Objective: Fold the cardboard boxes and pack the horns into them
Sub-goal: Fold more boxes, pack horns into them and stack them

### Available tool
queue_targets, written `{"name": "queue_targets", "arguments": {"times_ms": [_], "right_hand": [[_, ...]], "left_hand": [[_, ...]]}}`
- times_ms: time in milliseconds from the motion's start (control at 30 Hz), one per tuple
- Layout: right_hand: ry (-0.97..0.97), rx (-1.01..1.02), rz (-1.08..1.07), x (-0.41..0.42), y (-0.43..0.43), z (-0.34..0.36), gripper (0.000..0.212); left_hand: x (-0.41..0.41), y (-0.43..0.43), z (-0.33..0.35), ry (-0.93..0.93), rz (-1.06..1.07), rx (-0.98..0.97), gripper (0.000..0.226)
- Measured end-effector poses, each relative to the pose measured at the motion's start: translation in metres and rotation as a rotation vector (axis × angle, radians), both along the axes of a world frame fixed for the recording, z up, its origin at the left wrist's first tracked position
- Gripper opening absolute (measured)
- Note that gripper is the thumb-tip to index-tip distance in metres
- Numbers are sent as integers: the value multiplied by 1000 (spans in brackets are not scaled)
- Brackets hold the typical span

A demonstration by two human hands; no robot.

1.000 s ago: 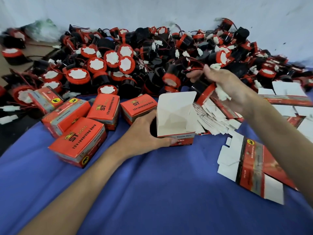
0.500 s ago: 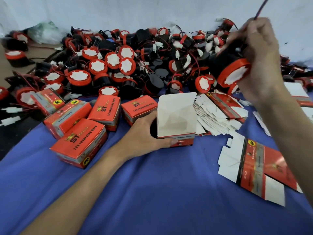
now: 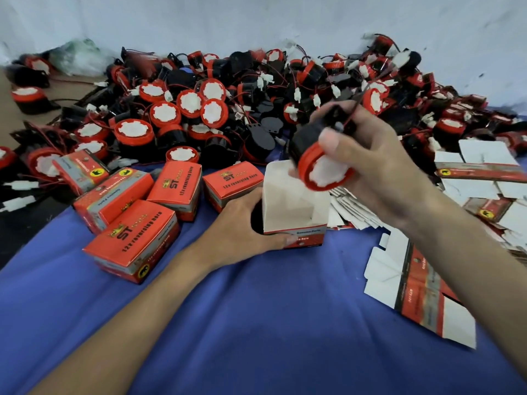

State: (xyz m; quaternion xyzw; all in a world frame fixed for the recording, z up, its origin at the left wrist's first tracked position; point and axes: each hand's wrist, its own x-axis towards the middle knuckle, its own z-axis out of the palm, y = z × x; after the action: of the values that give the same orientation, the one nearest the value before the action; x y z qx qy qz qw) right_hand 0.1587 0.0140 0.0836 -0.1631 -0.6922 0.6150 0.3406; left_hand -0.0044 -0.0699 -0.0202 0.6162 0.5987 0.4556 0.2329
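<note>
The horn I'm holding is black with a red rim and white face, my open box is white inside with red and grey print, the closed boxes orange-red, all on a blue cloth.

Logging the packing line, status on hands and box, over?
Left grip steadies the open red cardboard box. Right grip holds a black-and-red round horn above its mouth. Nothing blocks the opening.

Glossy printed cardboard boxes lie on matt blue cloth; the horn looks like smooth plastic.
</note>
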Motion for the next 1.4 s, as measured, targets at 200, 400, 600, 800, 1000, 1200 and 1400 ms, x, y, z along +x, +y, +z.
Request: {"name": "queue_targets", "arguments": {"times_ms": [200, 400, 600, 800, 1000, 1200, 1400], "right_hand": [[-337, 725, -264, -10, -4, -31, 62], [-642, 1173, -263, -11, 7, -47, 71], [-465, 942, -439, -9, 9, -32, 103], [-345, 1216, -616, -17, -10, -41, 90], [-452, 1539, -608, -12, -5, -50, 46], [-485, 1406, -585, -10, -13, -35, 54], [-650, 1541, -642, -9, -14, -41, 47]], "left_hand": [[-2, 0, -1, 2, 19, 0, 54], [-3, 1, -1, 15, 38, -10, 58], [-2, 1, -1, 22, 41, -6, 55], [-1, 1, -3, 29, 30, 12, 63], [0, 0, -3, 35, 25, 5, 68], [-1, 0, -3, 32, 24, -3, 71], [3, -3, 1, 60, 37, 35, 67]]}}
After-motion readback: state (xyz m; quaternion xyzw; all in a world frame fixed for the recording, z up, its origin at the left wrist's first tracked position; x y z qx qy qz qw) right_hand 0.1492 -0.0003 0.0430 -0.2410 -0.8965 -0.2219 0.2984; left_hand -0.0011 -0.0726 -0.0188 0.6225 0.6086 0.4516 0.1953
